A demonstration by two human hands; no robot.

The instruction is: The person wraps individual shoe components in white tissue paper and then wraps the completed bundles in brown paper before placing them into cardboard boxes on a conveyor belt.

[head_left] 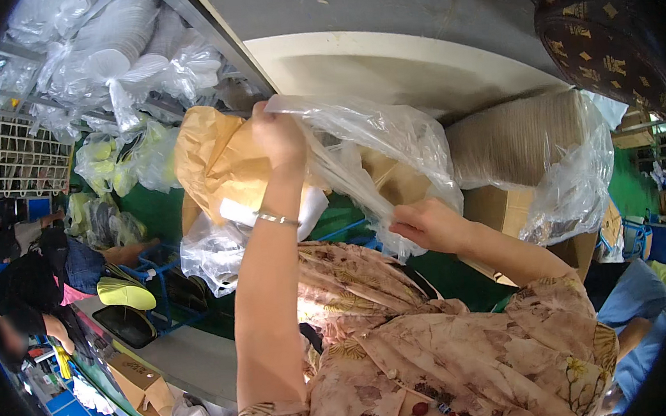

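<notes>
You are holding a clear plastic bag (375, 142) stretched between your two hands, up in front of your chest. Your left hand (279, 138) is gripping the bag's upper edge, fingers closed over the film, with tan paper sheets (216, 158) bunching just to its left and under it. Your right hand (428, 224) is pinching the lower end of the film, lower down and well to the right of the left hand, fingers closed on a gathered fold.

The film is looking thin, limp and slick, so it is likely sliding unless you are taking it by a gathered bunch, as you are doing now. The paper inside is probably light but floppy and easily creased; supporting it from below would suit it better than pulling at a corner. Just beyond your right hand, a stack of brown paper cups (515, 139) is sitting in another clear wrapper.
</notes>
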